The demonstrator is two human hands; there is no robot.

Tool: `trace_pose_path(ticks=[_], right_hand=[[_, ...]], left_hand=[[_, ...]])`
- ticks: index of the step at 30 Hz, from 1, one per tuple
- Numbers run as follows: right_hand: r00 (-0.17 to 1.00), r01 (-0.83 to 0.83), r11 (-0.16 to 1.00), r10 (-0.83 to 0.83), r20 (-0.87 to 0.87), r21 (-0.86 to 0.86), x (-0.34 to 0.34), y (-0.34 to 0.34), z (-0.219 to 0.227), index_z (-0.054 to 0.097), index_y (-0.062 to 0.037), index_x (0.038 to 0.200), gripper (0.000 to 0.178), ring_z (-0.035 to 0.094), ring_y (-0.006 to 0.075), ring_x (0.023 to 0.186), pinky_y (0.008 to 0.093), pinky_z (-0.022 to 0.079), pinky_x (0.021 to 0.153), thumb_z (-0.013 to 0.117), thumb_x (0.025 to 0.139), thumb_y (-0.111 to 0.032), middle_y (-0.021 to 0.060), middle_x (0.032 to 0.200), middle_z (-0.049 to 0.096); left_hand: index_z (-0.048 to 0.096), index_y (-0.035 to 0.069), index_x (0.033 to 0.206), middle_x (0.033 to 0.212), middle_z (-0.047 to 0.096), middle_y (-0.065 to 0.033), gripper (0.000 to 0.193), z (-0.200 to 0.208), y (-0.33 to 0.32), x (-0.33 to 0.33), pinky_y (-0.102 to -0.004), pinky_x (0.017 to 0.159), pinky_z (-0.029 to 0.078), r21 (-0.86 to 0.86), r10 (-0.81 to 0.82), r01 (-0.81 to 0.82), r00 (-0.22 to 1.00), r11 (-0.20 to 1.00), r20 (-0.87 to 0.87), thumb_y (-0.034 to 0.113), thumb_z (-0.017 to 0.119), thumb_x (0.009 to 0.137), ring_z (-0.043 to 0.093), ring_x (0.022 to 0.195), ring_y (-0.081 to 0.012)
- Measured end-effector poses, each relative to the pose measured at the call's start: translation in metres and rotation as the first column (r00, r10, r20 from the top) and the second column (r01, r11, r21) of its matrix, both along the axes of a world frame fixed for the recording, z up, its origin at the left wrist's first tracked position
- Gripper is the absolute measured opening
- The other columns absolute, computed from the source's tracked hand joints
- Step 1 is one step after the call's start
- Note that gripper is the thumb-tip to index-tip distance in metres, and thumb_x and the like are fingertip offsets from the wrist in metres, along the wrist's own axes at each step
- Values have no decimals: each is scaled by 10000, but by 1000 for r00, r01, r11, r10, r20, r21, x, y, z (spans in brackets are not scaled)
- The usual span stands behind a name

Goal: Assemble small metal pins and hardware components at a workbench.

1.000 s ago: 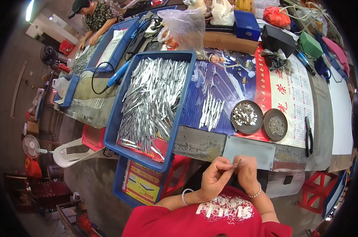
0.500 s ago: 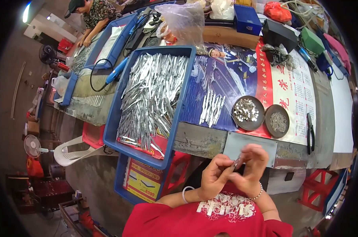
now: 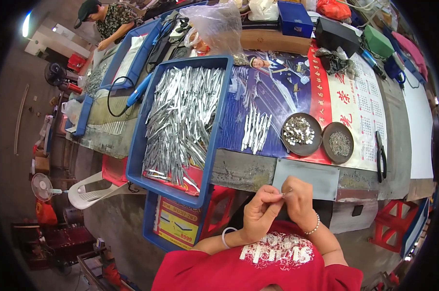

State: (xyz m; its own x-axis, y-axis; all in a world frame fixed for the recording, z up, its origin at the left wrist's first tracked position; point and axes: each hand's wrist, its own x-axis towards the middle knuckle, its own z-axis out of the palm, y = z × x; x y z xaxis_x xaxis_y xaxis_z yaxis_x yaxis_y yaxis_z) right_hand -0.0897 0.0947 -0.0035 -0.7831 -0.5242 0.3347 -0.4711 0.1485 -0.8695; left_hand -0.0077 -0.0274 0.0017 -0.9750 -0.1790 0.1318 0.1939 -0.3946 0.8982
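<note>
My left hand (image 3: 262, 213) pinches a small metal piece between thumb and fingers; most of it is hidden. Fingertip to fingertip with it, my right hand (image 3: 299, 201) is curled closed, and what lies inside its fingers I cannot make out. Both hands are over the near edge of the bench, by a grey metal plate (image 3: 306, 178). Beyond them stand a round dish of small shiny discs (image 3: 288, 145) and another dish of tiny metal parts (image 3: 349, 156). Several slim silver metal pieces (image 3: 256, 131) lie side by side to the left of the dishes.
A blue tray (image 3: 216, 131) heaped with slim metal pieces stands at left. Pliers (image 3: 381, 154) lie at right on a printed calendar sheet (image 3: 369, 111). Boxes and plastic bags line the back. A person (image 3: 115, 22) works at far left; red stools (image 3: 396, 220) stand below the bench.
My right hand has gone from partly spread fingers to curled closed against the left fingertips. The metal piece, plainer to see before, is now mostly covered. The view has shifted slightly.
</note>
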Motion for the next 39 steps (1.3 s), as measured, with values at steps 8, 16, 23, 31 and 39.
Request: trace_pose_path(ticks=[8,16,23,31,39], right_hand=[[934,222,974,-225,-276,-44,12,-9,12,509,-31,689,173,485,231,446,306,380,424,671,746,-54,95,614,511],[975,190,982,-190,-114,-17,18,-3,6,452,-31,630,262,457,298,444,342,344,412,652,788,-88,125,538,429],[829,63,991,14,560,-118,1,20,7,489,-11,619,624,436,67,467,212,304,415,327,983,-491,14,577,475],[829,-152,985,173,532,-83,-4,39,1,467,-14,610,631,421,80,445,228,305,404,327,978,-507,23,549,464],[939,-142,990,127,321,23,-2,41,-9,402,-14,620,525,432,179,441,293,365,441,359,1003,-370,76,518,435]], left_hand=[[516,7,1048,1046,467,-56,160,4,6,1,-176,663,402,133,25,-32,998,991,59,-69,514,908,464,785,-48],[490,28,1043,1066,475,-68,168,-3,8,3,-188,604,411,32,0,-3,995,999,101,-71,504,908,478,752,-61],[480,19,1071,787,483,-22,132,10,-12,-7,-187,489,310,610,-526,191,731,769,435,33,476,940,430,606,-63],[547,-13,1043,864,536,-31,145,1,-21,-12,-162,461,305,834,-775,151,484,531,406,74,511,934,415,597,-39],[556,-27,1027,775,489,-12,139,-2,-19,-18,-161,449,287,870,-809,144,464,472,362,64,516,929,387,572,-35]])
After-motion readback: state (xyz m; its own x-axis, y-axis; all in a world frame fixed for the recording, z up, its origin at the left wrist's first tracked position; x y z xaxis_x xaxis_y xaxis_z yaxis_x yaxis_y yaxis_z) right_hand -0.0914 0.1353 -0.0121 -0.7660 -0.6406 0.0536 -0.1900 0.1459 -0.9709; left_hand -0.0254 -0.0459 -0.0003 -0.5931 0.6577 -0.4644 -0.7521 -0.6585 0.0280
